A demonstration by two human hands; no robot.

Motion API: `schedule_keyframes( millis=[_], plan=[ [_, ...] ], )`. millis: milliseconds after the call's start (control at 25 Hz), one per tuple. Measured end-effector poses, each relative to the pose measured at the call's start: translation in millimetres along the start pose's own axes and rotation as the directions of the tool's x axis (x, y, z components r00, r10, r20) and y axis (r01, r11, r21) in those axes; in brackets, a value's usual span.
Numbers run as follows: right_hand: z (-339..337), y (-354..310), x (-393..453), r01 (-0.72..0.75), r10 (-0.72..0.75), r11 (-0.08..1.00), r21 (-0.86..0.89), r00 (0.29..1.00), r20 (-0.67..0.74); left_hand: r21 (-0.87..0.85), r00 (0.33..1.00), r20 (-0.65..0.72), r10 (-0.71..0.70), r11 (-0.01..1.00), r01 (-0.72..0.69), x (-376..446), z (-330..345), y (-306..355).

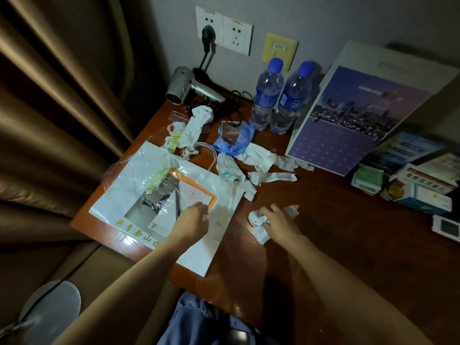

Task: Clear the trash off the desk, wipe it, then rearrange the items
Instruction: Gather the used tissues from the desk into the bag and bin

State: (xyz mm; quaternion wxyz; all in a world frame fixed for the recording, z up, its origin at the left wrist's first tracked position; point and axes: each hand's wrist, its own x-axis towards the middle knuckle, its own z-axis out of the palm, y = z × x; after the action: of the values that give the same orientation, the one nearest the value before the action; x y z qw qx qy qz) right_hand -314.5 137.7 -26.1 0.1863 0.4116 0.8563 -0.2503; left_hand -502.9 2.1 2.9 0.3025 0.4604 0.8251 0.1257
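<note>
Nearby, right hand (280, 224) grips crumpled tissue (257, 220).

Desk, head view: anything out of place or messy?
Yes. Crumpled white tissues are strewn across the middle of the desk, with more near the hair dryer, whose cord lies tangled. A crushed blue wrapper sits before the water bottles. The right hand rests on one tissue wad.
</note>
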Motion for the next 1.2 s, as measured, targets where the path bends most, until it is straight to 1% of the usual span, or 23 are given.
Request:
schedule_keyframes(
  millis=[120,240,320,400,520,600,640,720,760,840,920,1000,1160,1200],
  plan=[
    [4,1,-3,-0.023,0.02,0.994,0.106,0.999,0.03,-0.051,0.998,0.025,-0.057,0.997,0.058,8,-3,23],
    [1,8,-2,-0.014,0.014,0.98,0.201,1.0,0.005,-0.078,0.992,0.057,-0.11,0.99,0.114,16,5,37],
    [-7,13,1,-0.042,0.047,0.957,0.286,0.999,-0.009,-0.02,0.986,0.07,-0.153,0.988,0.155,25,12,38],
    [-18,19,5,-0.106,0.119,0.933,0.344,0.993,-0.018,0.052,0.978,0.073,-0.197,0.98,0.193,33,18,38],
    [-35,22,14,-0.189,0.22,0.937,0.295,0.973,-0.075,0.077,0.976,0.055,-0.212,0.975,0.208,37,28,37],
    [-48,20,23,-0.194,0.244,0.934,0.301,0.96,-0.139,0.094,0.978,0.048,-0.202,0.976,0.197,37,34,35],
    [-52,19,29,-0.173,0.227,0.94,0.293,0.96,-0.163,0.104,0.981,0.04,-0.19,0.977,0.186,37,36,34],
    [-60,16,42,-0.117,0.158,0.969,0.217,0.97,-0.185,0.102,0.986,0.016,-0.163,0.982,0.161,38,37,34],
    [-62,15,49,-0.098,0.131,0.978,0.185,0.976,-0.176,0.075,0.988,-0.003,-0.154,0.985,0.154,38,35,35],
    [-63,13,62,-0.104,0.124,0.982,0.158,0.985,-0.119,-0.017,0.989,-0.057,-0.14,0.99,0.139,40,30,35],
    [-57,13,70,-0.122,0.131,0.981,0.15,0.99,-0.05,-0.107,0.988,-0.108,-0.113,0.989,0.101,44,24,36],
    [-46,14,75,-0.112,0.115,0.979,0.171,0.993,-0.004,-0.162,0.985,-0.142,-0.102,0.984,0.078,51,17,35],
    [-32,17,72,-0.077,0.088,0.98,0.182,0.995,-0.05,-0.196,0.967,-0.181,-0.18,0.97,0.143,60,8,41],
    [-31,18,69,-0.068,0.081,0.983,0.172,0.994,-0.073,-0.185,0.965,-0.197,-0.173,0.973,0.137,61,6,44]
  ],
)
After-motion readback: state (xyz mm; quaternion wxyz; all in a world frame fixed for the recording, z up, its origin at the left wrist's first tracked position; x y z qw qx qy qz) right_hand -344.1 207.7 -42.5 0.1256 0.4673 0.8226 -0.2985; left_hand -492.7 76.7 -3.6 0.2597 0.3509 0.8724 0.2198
